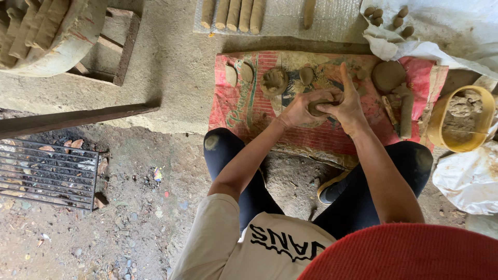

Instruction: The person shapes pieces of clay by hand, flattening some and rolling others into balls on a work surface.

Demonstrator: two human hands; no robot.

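Both my hands are closed around one small lump of brown clay (320, 105) above a red woven sack (332, 136) spread on the ground. My left hand (299, 108) cups it from the left, my right hand (346, 101) presses it from the right with the index finger sticking up. On the sack lie a shaped clay piece (274, 81), two flat oval pieces (238, 73), a small ball (306, 74), a round clay disc (388, 75) and a clay roll (406, 108).
A yellow bucket (439, 120) holding clay stands at the right, beside white plastic sheeting (469, 179). Clay rolls (232, 13) and small clay pieces (386, 16) lie on sheets beyond the sack. A metal grate (46, 173) lies at left, a wooden frame (122, 46) at upper left.
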